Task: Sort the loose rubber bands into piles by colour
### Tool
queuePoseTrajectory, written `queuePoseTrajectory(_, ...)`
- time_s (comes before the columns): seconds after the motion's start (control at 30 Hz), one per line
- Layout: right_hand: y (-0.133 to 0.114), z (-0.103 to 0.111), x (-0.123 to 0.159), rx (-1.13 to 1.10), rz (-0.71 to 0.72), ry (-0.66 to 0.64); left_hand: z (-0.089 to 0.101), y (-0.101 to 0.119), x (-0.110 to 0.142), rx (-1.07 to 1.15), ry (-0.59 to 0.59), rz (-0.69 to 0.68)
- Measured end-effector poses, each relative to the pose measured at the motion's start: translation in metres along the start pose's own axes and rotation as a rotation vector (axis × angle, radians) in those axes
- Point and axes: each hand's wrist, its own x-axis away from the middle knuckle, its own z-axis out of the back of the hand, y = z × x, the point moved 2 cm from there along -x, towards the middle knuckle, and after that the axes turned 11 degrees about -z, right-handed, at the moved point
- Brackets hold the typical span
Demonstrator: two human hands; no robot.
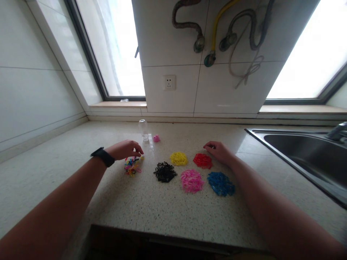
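My left hand (128,150), with a black watch (103,156) on its wrist, hovers over a small mixed-colour pile of tiny rubber bands (131,167). Its fingers are curled in, and a yellow bit shows by the fingertips; whether they grip it is too small to make out. My right hand (219,151) is just beyond the red pile (202,161), thumb and fingers drawn together; anything between them is hidden. Sorted heaps lie between my hands: yellow (178,158), black (165,172), pink (192,181) and blue (221,183).
A clear bottle (143,130) stands upside down behind my left hand, with a pink cap (156,138) beside it. A steel sink (303,151) is set into the speckled counter (151,209) at right. The tiled wall carries a socket (170,82) and pipes.
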Motion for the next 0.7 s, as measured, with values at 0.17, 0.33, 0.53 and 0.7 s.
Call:
queuePoseTrajectory(0.17,0.000,-0.001,-0.001,0.007,-0.010,-0.007,-0.002,-0.002,-0.001,-0.014,-0.014,-0.006)
queuePoseTrajectory(0.33,0.000,-0.001,-0.001,0.017,-0.015,-0.009,-0.005,-0.007,-0.001,-0.021,-0.017,0.002)
queuePoseTrajectory(0.53,0.000,-0.001,-0.001,0.013,-0.017,-0.015,-0.003,-0.004,-0.001,-0.016,-0.003,0.026)
queuePoseTrajectory(0.7,-0.001,-0.001,-0.001,-0.002,-0.033,-0.012,0.003,0.015,-0.003,0.022,0.038,0.006)
